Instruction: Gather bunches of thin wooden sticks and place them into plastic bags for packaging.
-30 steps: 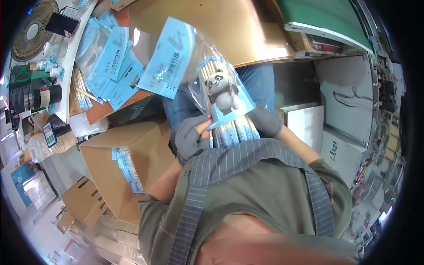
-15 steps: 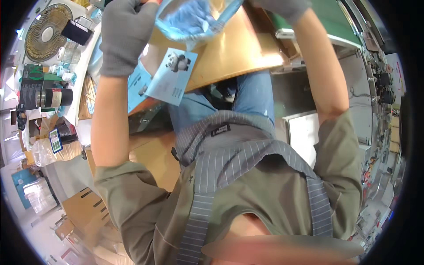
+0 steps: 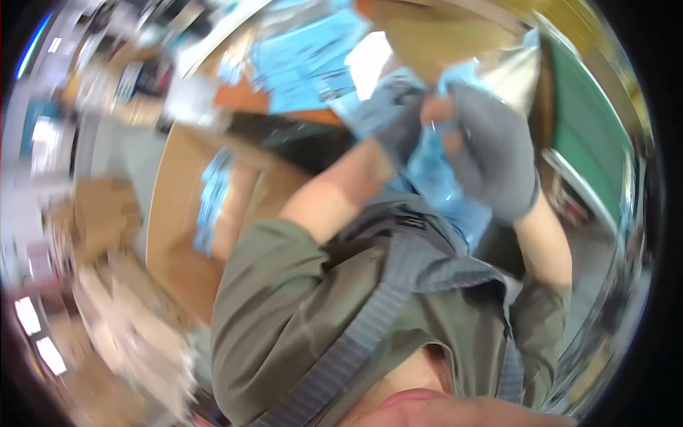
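Observation:
The picture is blurred by motion. Both my hands wear grey gloves and are raised in front of me, close together. My left hand [image 3: 398, 121] and my right hand [image 3: 494, 160] both grip a clear plastic bag with a blue card [image 3: 434, 167] that hangs between them over my lap. What is inside the bag is too smeared to make out. Behind my hands lies a brown table top [image 3: 434, 35] with several blue paper packets [image 3: 313, 60].
An open cardboard box [image 3: 192, 213] holding blue packets stands at my left. More cardboard boxes [image 3: 107, 213] are smeared at the far left. A green board [image 3: 590, 121] runs along the right.
The view has swung and blurred. My hands, spread wide and high with the bag half a second ago, have come down and together in front of my chest.

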{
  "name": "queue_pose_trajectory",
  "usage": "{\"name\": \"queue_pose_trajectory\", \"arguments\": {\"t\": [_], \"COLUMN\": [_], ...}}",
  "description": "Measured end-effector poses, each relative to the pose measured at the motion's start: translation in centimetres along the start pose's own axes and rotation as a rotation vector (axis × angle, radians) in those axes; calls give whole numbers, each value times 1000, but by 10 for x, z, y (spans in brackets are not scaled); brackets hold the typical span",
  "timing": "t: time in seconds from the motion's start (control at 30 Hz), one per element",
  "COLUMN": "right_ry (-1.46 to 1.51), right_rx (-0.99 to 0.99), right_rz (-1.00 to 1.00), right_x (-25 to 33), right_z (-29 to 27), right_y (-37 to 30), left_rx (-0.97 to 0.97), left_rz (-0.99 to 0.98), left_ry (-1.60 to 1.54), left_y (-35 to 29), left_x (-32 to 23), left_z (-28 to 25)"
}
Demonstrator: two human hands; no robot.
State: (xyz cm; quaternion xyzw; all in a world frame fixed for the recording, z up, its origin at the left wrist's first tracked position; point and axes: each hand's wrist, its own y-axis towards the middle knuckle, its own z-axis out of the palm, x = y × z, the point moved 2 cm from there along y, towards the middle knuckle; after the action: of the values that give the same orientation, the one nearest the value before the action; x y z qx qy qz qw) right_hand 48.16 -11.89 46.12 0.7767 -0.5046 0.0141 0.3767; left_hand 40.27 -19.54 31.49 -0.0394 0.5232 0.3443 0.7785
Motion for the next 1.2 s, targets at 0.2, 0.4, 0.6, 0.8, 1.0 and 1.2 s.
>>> {"name": "queue_pose_trajectory", "arguments": {"t": [0.2, 0.4, 0.6, 0.8, 1.0, 1.2], "right_ry": [230, 234, 186, 270, 164, -412], "right_rx": [148, 82, 152, 222, 55, -128], "right_rz": [-436, 26, 150, 139, 536, 719], "right_x": [51, 9, -16, -18, -110, -189], "right_z": [13, 15, 27, 42, 81, 108], "right_y": [29, 22, 12, 15, -86, -192], "left_rx": [-659, -1182, -1603, -1605, -1111, 372], "left_rz": [-287, -212, -618, -851, 105, 3], "left_ry": [-449, 270, 392, 1344, 1299, 1790], "left_y": [-95, -291, -469, -545, -175, -28], "left_x": [-165, -280, -235, -203, -187, 17], "left_z": [-13, -82, -163, -255, -183, -87]}}
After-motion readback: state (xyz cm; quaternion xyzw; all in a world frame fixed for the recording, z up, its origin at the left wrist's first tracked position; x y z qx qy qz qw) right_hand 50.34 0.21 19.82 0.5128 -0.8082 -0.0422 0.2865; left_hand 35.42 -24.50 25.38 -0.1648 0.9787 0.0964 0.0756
